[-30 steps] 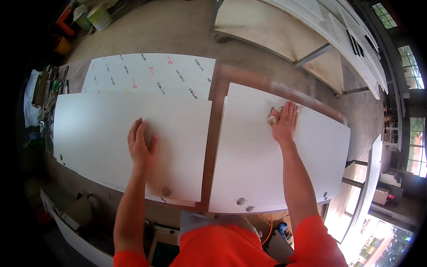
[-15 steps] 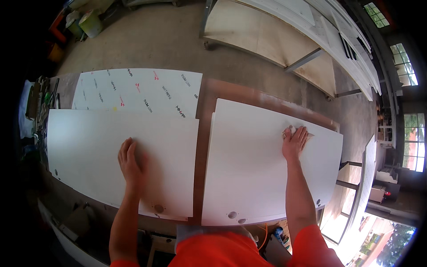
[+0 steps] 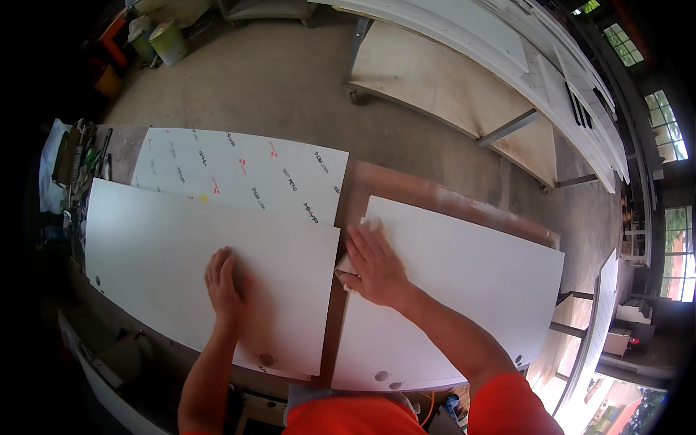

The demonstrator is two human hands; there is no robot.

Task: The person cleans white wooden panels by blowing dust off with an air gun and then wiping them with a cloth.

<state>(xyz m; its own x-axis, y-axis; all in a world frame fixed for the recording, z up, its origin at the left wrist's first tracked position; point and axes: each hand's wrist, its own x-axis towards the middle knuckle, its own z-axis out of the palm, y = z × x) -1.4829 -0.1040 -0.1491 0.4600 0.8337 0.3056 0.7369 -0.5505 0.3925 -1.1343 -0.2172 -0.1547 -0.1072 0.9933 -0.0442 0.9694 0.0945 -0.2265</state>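
Two white panels with drilled round holes along their near edges lie side by side in front of me. My right hand [image 3: 377,268] presses a pale crumpled cloth [image 3: 349,275] onto the right panel [image 3: 464,290], at its left edge. Bits of the cloth show beyond the fingertips and beside the thumb. Over the middle of the left panel [image 3: 152,246] is my left hand [image 3: 226,286], fingers loosely bent and holding nothing; whether it touches the surface I cannot tell. A printed, film-covered sheet [image 3: 239,170] lies partly under the left panel's far edge.
A brown bench top [image 3: 435,190] shows around the panels. Tools [image 3: 76,156] are heaped at its left end. Beyond stands a wheeled metal-framed rack [image 3: 453,94] stacked with white boards. Green buckets [image 3: 168,43] stand at the far left, and another trolley [image 3: 264,10] at the back.
My right hand has swept the cloth leftward across the right panel, from its far middle to its left edge. My left hand stays over the left panel. The whole view has shifted slightly.
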